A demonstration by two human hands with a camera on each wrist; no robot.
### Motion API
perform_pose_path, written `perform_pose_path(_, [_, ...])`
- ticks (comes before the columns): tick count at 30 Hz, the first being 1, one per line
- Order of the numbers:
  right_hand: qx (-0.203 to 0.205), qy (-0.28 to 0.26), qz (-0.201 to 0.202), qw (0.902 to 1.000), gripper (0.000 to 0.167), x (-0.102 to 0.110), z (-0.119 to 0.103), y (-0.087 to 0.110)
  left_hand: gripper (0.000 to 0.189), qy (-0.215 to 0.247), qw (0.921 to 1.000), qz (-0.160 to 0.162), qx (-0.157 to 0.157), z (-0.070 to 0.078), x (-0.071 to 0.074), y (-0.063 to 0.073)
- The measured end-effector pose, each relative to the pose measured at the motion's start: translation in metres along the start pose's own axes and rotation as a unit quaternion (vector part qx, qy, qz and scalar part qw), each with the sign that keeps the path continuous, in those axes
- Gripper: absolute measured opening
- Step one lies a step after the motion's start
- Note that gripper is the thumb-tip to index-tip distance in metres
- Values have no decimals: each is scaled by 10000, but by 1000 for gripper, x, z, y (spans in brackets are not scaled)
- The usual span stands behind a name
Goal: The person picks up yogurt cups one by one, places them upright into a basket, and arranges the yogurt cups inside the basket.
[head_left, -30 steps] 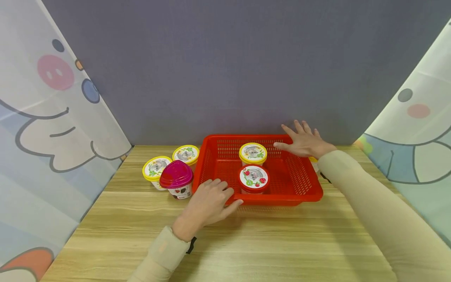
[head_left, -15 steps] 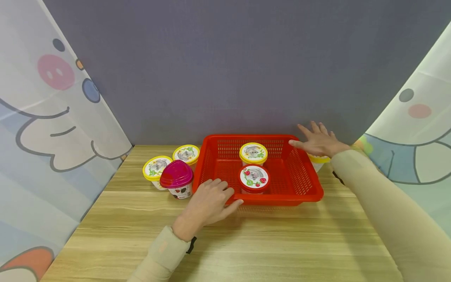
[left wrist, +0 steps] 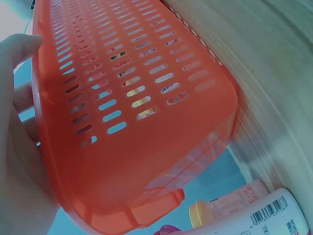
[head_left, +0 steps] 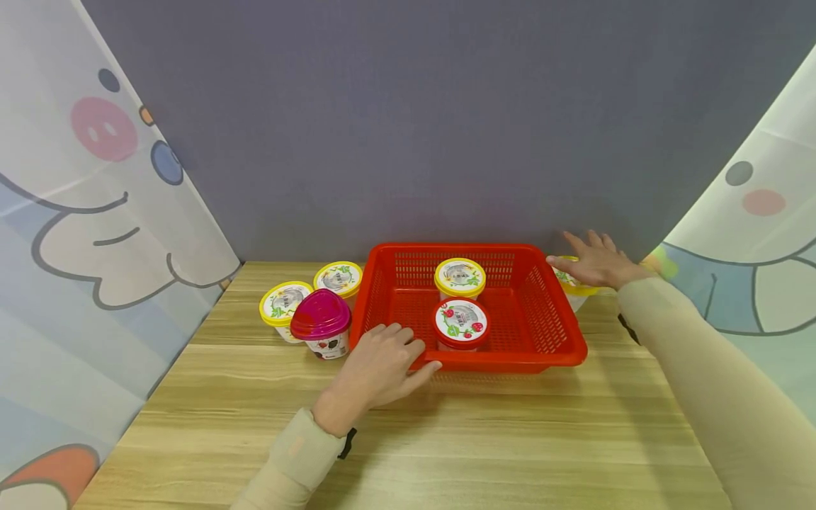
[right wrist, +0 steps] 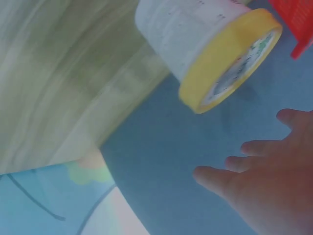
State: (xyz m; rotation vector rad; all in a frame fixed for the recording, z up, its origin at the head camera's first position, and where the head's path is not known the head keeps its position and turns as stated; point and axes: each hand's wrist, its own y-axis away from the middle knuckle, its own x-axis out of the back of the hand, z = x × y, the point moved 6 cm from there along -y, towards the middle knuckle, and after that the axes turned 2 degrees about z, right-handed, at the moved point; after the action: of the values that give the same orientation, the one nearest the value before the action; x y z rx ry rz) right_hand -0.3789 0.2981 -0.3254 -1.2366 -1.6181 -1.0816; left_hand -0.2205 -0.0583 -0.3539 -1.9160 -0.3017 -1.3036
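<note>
My left hand grips the near left rim of a red plastic basket. In the left wrist view the thumb lies over the outer side of the basket and the other fingers are behind the rim. Inside the basket stand a red-lidded tub with strawberries on its lid and a yellow-lidded tub behind it. My right hand is spread over another yellow-lidded tub to the right of the basket, partly hiding its lid. The right wrist view shows a gap between the fingers and this tub.
Left of the basket, a magenta-lidded tub stands close to two yellow-lidded tubs. A grey panel rises behind the wooden table. Printed cartoon curtains flank both sides.
My right hand has moved right, from above the basket's far right corner to over the yellow-lidded tub beside it. The left hand, basket and other tubs have stayed put.
</note>
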Motion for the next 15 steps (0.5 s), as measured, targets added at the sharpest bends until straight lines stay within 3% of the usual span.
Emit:
perform_pose_path(8, [-157, -42, -238, 9996, 92, -7, 13, 1, 40, 16, 10000, 46, -9, 0, -1, 0])
perform_pose_path(15, [43, 54, -367, 9993, 94, -15, 12, 0, 39, 25, 10000, 58, -30, 0, 0, 0])
